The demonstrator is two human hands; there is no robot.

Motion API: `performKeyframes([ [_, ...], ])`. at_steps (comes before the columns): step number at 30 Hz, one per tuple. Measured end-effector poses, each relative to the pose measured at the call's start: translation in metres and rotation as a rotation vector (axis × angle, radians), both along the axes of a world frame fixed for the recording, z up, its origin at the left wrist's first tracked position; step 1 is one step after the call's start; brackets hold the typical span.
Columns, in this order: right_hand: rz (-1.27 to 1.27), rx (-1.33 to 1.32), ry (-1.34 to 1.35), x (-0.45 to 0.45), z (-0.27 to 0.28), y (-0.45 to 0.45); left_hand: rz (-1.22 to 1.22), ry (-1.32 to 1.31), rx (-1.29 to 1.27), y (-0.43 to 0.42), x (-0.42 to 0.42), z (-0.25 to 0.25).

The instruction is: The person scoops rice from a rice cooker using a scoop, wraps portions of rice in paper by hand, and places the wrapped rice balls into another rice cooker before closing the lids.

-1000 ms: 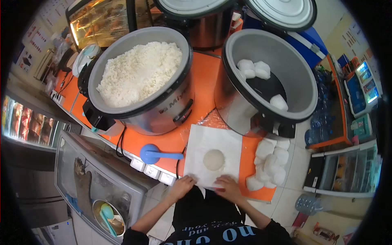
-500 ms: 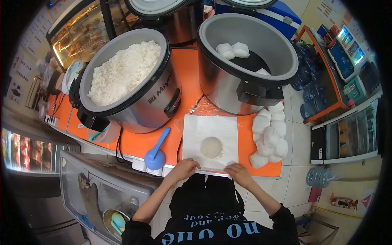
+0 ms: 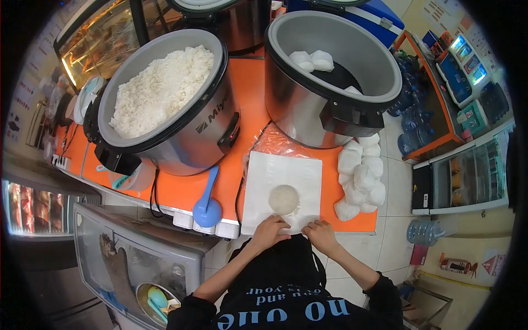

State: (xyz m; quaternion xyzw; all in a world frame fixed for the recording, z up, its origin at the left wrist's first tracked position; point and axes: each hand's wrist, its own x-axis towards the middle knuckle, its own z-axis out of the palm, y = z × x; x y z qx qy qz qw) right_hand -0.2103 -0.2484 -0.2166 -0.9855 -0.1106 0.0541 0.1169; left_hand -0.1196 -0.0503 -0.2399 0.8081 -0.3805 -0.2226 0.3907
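A stack of white wrapping paper (image 3: 261, 170) lies at the table's front edge, with a flat round of rice (image 3: 284, 199) showing on it and a few grains beside it. My left hand (image 3: 269, 232) grips the near edge of the paper, its fingers curled just below the rice. Close by on the right, my right hand (image 3: 320, 236) pinches the same edge near the corner. White wrapped rice bundles (image 3: 363, 179) are piled to the right of the paper. A blue rice scoop (image 3: 207, 212) lies to the left, its handle pointing away from me.
A rice cooker full of rice (image 3: 187, 148) stands at the back left of the orange table (image 3: 247, 82). Another cooker (image 3: 297, 110), at the back right, holds a few wrapped bundles (image 3: 312, 60). A clear container (image 3: 132, 179) sits left, near a black cable (image 3: 155, 192).
My left hand has moved right along the paper's near edge, closer to my right hand. The near edge is now lifted and gathered toward the rice. The view has shifted slightly.
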Motion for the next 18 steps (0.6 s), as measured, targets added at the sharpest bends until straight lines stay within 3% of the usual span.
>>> performKeyframes([
  [18, -0.083, 0.095, 0.069, 0.003, 0.008, 0.000, 0.006, 0.182, 0.004, 0.004, 0.011, -0.017],
])
